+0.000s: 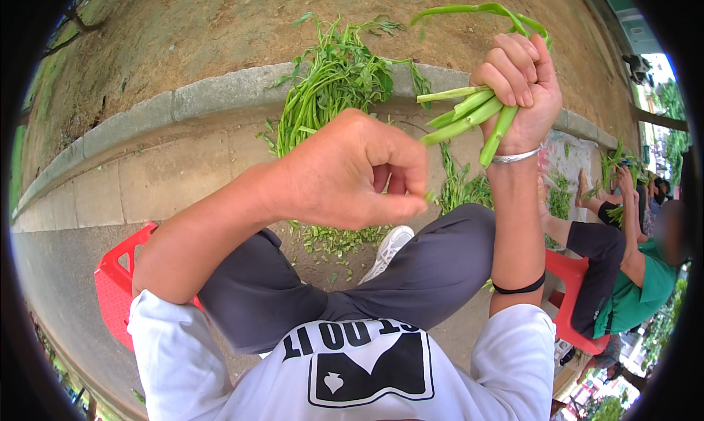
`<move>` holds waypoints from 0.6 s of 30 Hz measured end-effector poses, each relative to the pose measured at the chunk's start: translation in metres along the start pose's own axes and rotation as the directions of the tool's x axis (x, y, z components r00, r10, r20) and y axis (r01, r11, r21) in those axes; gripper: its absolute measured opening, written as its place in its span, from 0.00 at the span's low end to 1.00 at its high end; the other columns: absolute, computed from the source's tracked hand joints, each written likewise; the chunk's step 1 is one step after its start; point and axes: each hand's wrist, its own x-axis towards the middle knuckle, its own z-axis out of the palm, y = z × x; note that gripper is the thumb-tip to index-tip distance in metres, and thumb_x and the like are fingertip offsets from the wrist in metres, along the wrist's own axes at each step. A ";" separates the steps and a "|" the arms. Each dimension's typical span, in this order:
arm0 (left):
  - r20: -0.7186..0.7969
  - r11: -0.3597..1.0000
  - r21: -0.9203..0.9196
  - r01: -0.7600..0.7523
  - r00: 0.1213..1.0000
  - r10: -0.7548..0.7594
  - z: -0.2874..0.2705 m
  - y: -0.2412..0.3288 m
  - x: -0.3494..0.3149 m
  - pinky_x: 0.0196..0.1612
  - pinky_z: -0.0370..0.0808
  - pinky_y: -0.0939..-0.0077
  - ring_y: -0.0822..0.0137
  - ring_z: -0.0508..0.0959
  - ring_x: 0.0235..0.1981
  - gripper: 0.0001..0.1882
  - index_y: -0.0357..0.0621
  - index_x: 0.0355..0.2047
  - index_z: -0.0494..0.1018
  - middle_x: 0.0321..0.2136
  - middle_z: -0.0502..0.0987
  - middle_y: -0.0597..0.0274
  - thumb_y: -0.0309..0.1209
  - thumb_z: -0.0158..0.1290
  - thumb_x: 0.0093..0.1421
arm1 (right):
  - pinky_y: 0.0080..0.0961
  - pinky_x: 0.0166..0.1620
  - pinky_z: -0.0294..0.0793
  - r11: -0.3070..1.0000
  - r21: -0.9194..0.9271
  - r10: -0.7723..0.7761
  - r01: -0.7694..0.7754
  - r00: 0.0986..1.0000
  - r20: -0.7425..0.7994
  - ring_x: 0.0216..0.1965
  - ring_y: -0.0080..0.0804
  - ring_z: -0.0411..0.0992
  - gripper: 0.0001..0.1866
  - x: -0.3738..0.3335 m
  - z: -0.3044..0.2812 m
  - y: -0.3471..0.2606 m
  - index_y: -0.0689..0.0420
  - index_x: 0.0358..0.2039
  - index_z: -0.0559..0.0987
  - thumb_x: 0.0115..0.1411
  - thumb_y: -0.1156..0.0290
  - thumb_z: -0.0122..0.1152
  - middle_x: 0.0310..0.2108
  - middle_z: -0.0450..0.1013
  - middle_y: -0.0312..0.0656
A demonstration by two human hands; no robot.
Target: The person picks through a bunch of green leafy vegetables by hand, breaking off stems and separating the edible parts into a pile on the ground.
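My right hand (522, 91) is raised at the upper right, its fingers wrapped round a bundle of thick green vegetable stems (469, 120). Their pale cut ends point left and down out of the fist, and a thin bent stalk (477, 9) sticks out above it. My left hand (356, 175) is curled into a pinch left of the bundle, apart from it. A tiny green stem piece (430, 196) shows at its fingertips. Beyond that hand, a heap of long leafy greens (330, 87) leans over the curb. Short chopped stem bits (334, 239) lie scattered between my feet.
A concrete curb (139, 120) curves across, with bare dirt (220, 32) behind it. More leafy greens (466, 190) lie past my right knee. A red plastic stool (117, 282) shows at my left. On my right a person in a green shirt (638, 289) sits handling greens.
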 end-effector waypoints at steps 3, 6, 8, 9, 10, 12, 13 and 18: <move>0.032 0.993 -0.062 0.104 0.994 -0.102 -0.004 0.001 0.002 0.16 0.63 0.90 0.85 0.68 0.15 0.06 0.40 0.21 0.73 0.15 0.71 0.72 0.27 0.59 0.48 | 0.16 0.16 0.53 0.995 -0.098 0.003 -0.001 1.000 0.015 0.10 0.18 0.53 0.14 -0.001 0.001 0.002 0.57 0.21 0.62 0.62 0.67 0.38 0.14 0.55 0.31; -0.131 0.967 -0.152 0.207 0.965 -0.227 -0.005 0.000 0.005 0.15 0.63 0.91 0.86 0.67 0.15 0.07 0.39 0.23 0.73 0.16 0.71 0.73 0.28 0.59 0.50 | 0.16 0.15 0.52 0.984 -0.179 0.020 -0.024 1.000 -0.019 0.10 0.15 0.51 0.14 0.000 0.001 0.008 0.53 0.21 0.64 0.62 0.64 0.38 0.14 0.55 0.28; -0.260 0.963 -0.161 0.217 0.932 -0.253 -0.002 -0.008 0.009 0.14 0.62 0.92 0.86 0.66 0.15 0.07 0.38 0.26 0.72 0.16 0.71 0.72 0.29 0.57 0.52 | 0.15 0.15 0.52 0.974 -0.227 0.002 -0.010 0.999 -0.035 0.10 0.14 0.50 0.14 -0.001 0.000 0.012 0.53 0.21 0.64 0.62 0.63 0.38 0.14 0.55 0.28; -0.283 0.966 -0.156 0.207 0.927 -0.245 -0.001 -0.010 0.011 0.14 0.62 0.92 0.86 0.66 0.15 0.07 0.38 0.26 0.72 0.16 0.71 0.72 0.29 0.57 0.52 | 0.15 0.15 0.52 0.968 -0.251 -0.007 -0.004 0.999 -0.043 0.10 0.14 0.50 0.15 -0.001 0.000 0.014 0.52 0.21 0.64 0.62 0.63 0.38 0.14 0.55 0.27; -0.307 0.969 -0.149 0.199 0.922 -0.237 0.001 -0.012 0.012 0.14 0.62 0.92 0.86 0.67 0.15 0.07 0.38 0.26 0.72 0.16 0.71 0.72 0.29 0.57 0.52 | 0.15 0.15 0.52 0.966 -0.259 -0.017 0.004 0.999 -0.051 0.10 0.14 0.50 0.15 -0.001 0.000 0.015 0.52 0.21 0.64 0.63 0.63 0.38 0.14 0.55 0.27; -0.335 0.973 -0.133 0.187 0.916 -0.222 0.003 -0.015 0.014 0.14 0.62 0.92 0.86 0.67 0.14 0.07 0.37 0.26 0.72 0.16 0.71 0.72 0.29 0.56 0.52 | 0.15 0.15 0.52 0.961 -0.275 -0.038 0.018 0.997 -0.067 0.10 0.14 0.50 0.15 -0.001 0.000 0.018 0.52 0.21 0.64 0.63 0.62 0.37 0.14 0.55 0.27; -0.338 0.976 -0.122 0.182 0.917 -0.214 0.004 -0.016 0.014 0.14 0.62 0.92 0.86 0.67 0.14 0.07 0.37 0.26 0.72 0.16 0.71 0.71 0.29 0.56 0.53 | 0.15 0.15 0.52 0.958 -0.287 -0.049 0.025 0.996 -0.078 0.10 0.14 0.50 0.15 -0.001 0.000 0.020 0.52 0.21 0.64 0.63 0.62 0.37 0.14 0.55 0.27; -0.351 0.955 -0.218 0.201 0.897 -0.269 0.004 -0.019 0.015 0.13 0.61 0.90 0.84 0.66 0.11 0.08 0.37 0.26 0.72 0.15 0.71 0.69 0.30 0.54 0.54 | 0.15 0.15 0.52 0.942 -0.332 -0.092 0.055 0.991 -0.097 0.10 0.15 0.50 0.15 0.001 0.001 0.024 0.52 0.21 0.64 0.63 0.61 0.37 0.13 0.55 0.27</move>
